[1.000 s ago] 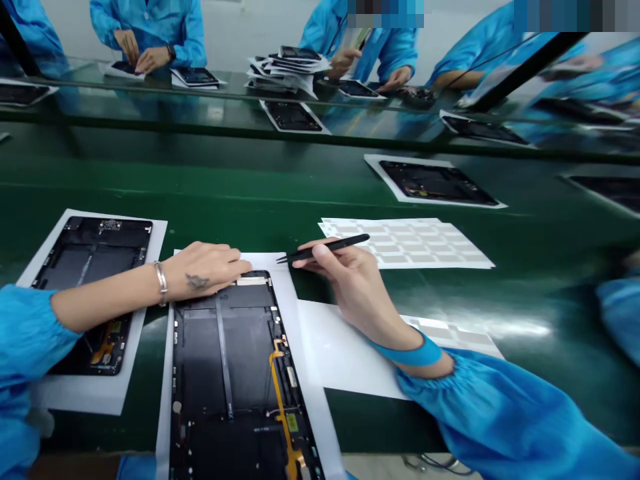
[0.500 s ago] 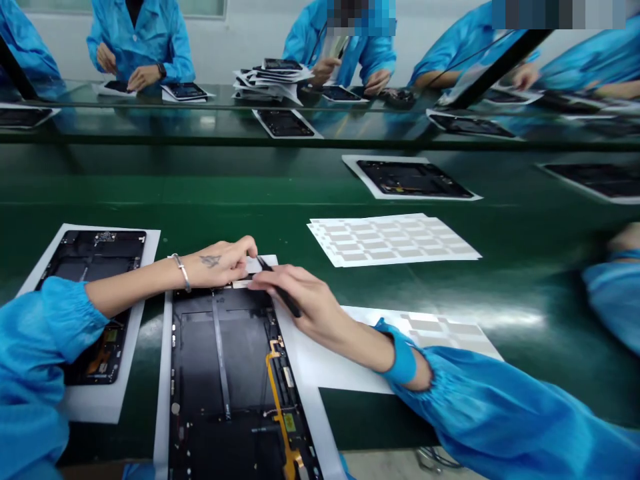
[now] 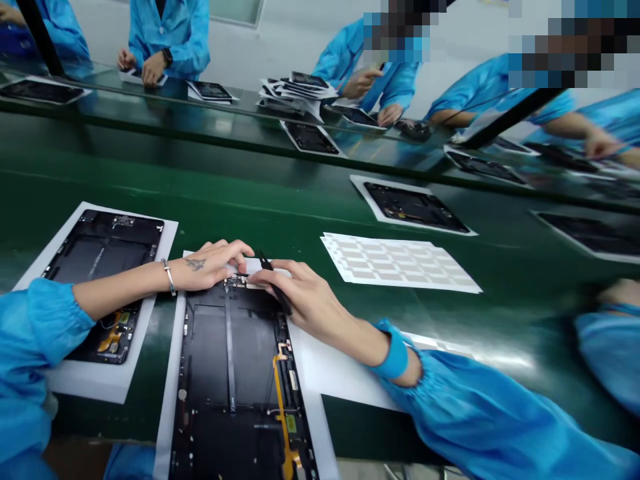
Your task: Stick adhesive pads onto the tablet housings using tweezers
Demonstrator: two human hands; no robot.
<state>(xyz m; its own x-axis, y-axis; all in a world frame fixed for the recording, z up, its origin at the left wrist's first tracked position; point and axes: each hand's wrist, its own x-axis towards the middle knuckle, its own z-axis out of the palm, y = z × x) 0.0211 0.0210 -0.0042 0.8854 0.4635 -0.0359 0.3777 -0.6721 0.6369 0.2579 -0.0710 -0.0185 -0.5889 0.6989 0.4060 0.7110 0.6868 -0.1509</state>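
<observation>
An open tablet housing [image 3: 260,327], black inside with an orange flat cable on its right, lies on a white sheet in front of me. My left hand [image 3: 213,265] rests over its far edge beside a small circuit board [image 3: 235,283]. The thumb and index finger of that hand are apart, and I see nothing between them. Black tweezers [image 3: 280,293] are held in my right hand [image 3: 305,293], their tips pointing up and away. The right fingertips are at a pale strip [image 3: 256,285] on the housing's far edge; whether they pinch it is hidden.
On my left lies another tablet housing [image 3: 125,247] on white paper. Sheets of grey-white stickers [image 3: 400,263] lie beyond my right hand, and another white sheet [image 3: 340,367] is under my right forearm. More housings [image 3: 413,205] lie farther back. Co-workers in blue sit across the green table.
My left fingers have opened from a pinch and drawn back slightly left, uncovering the small circuit board. My right hand stays at the far edge with the tweezers. The camera view has tilted.
</observation>
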